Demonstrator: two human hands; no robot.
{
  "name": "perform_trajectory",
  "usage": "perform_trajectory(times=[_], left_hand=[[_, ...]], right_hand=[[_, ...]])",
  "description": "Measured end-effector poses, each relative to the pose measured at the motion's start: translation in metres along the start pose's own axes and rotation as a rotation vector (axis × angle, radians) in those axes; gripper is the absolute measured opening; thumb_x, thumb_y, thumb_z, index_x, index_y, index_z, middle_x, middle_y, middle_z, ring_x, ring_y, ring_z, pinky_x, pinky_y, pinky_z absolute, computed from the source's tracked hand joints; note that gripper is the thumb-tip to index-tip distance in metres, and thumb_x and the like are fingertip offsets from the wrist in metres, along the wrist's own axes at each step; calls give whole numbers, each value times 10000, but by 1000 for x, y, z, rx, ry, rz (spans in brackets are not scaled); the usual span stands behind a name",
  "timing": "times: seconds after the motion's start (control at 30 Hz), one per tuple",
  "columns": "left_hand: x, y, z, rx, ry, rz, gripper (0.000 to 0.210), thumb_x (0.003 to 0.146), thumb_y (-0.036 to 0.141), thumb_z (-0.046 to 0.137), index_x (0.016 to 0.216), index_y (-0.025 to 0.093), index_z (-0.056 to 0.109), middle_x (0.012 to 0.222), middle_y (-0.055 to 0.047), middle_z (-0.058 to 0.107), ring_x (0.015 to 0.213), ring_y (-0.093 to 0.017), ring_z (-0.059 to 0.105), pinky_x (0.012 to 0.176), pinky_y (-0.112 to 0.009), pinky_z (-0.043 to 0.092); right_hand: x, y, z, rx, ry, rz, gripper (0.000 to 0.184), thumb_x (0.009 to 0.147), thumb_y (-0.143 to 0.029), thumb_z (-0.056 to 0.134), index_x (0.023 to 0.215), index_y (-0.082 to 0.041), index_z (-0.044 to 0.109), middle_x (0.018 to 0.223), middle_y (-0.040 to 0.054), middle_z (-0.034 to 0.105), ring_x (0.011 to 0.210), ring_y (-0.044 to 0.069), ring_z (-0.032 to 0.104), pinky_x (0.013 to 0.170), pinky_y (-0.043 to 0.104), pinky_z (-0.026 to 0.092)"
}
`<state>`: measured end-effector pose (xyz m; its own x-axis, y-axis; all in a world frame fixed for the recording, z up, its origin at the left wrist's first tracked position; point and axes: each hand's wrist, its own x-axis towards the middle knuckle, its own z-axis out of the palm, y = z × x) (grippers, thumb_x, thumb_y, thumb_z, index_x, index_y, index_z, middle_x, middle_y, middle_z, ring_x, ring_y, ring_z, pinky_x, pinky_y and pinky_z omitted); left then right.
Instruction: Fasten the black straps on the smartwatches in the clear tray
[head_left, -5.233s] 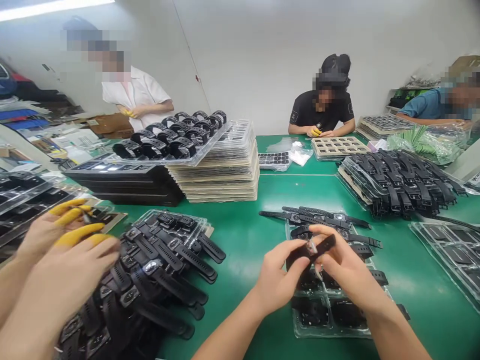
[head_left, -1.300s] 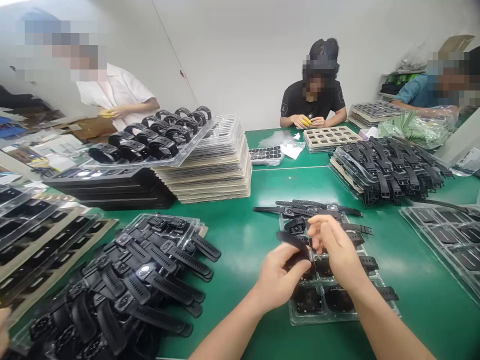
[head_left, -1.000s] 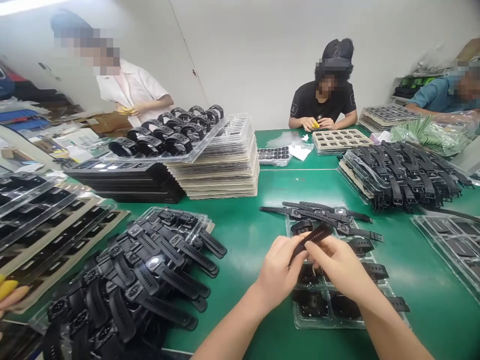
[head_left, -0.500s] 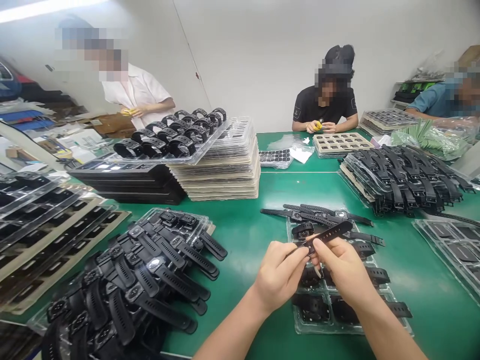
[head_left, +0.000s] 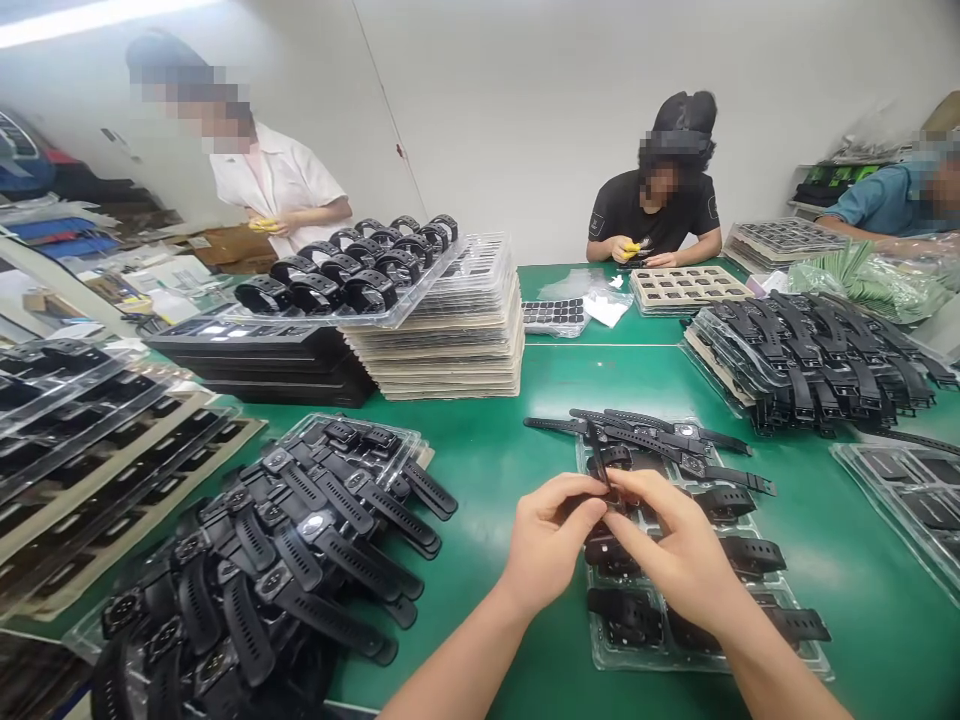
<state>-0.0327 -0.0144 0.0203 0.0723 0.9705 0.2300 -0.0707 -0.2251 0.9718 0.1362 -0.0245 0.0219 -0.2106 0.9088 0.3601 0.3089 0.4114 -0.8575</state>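
A black watch strap [head_left: 598, 455] stands nearly upright between my hands, edge-on to me; whether a watch body is attached is hidden by my fingers. Its lower part is pinched by my left hand [head_left: 551, 535], thumb against fingers. My right hand [head_left: 667, 535] grips it from the other side, fingertips meeting the left ones. Right below them lies a clear plastic tray [head_left: 626, 658] with black watches in its compartments, one of them a curled watch [head_left: 626, 615] near the front. Several smartwatches with straps laid out [head_left: 637, 435] rest across the tray's far end.
Left of my arms, a heap of smartwatches [head_left: 300, 540] covers stacked trays. Behind it rise a tall tray stack [head_left: 450, 350] and looped watches [head_left: 367, 290]. More strapped watches [head_left: 810, 350] are piled at right. Co-workers sit across the green table [head_left: 480, 560], one holding something yellow [head_left: 630, 248].
The strap has swung from slanting up to the right to nearly upright. My right hand has shifted slightly left and closer to my left hand. The view has moved slightly.
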Motion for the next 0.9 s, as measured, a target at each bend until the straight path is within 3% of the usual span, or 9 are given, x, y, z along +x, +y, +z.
perform_trajectory(times=[0.1,0.2,0.33,0.43,0.53,0.67,0.77,0.9], left_hand=[[3,-5,-1,-232,66,-130,221,780,357,826,863,162,763,859,-51,767,792,-181,683,763,-282,552],[6,-6,-2,-353,80,-159,329,735,426,876,879,164,740,851,-42,754,790,-162,658,779,-270,529],[4,-1,-1,-378,-116,-163,384,735,431,890,944,174,694,869,-41,728,807,-162,648,773,-264,516],[0,2,-3,-337,-259,-137,340,824,441,818,977,172,676,883,-47,686,826,-165,630,786,-274,506],[-1,1,-8,-313,-277,-54,354,887,466,743,1099,196,659,980,-58,642,875,-169,594,775,-268,488],[2,-1,-12,-139,-235,24,443,855,418,778,1236,236,646,1159,-82,619,1021,-209,563,912,-319,477],[4,0,-10,9,-199,-1,324,843,316,773,1148,219,721,1052,-76,667,997,-223,588,924,-344,473],[3,1,-8,54,-129,-1,254,821,251,748,1069,208,779,896,-59,676,884,-210,605,832,-333,493]], right_hand=[[0,-1,2,-26,-4,39,408,911,-176,606,1290,-324,640,982,15,649,911,212,610,831,346,531],[-1,-5,3,-32,-35,61,390,887,-162,581,1243,-308,645,988,17,636,919,213,603,813,338,524],[-2,-12,0,44,-137,189,412,874,-188,620,1270,-296,591,971,1,653,889,211,612,767,325,507],[0,-14,-2,143,-191,214,355,888,-247,674,1236,-292,619,1018,-1,700,911,208,632,787,315,497],[2,-11,-2,221,-121,162,119,948,-304,645,1047,-279,706,966,-6,713,887,186,637,791,286,490],[1,-2,1,414,71,215,141,936,-391,696,893,-257,699,807,-22,658,718,145,597,662,240,485],[0,4,2,486,143,264,183,899,-436,750,923,-259,710,773,-30,646,676,133,587,646,229,494],[2,4,2,476,97,275,186,886,-431,759,934,-252,741,853,-1,705,757,154,623,693,237,513]])
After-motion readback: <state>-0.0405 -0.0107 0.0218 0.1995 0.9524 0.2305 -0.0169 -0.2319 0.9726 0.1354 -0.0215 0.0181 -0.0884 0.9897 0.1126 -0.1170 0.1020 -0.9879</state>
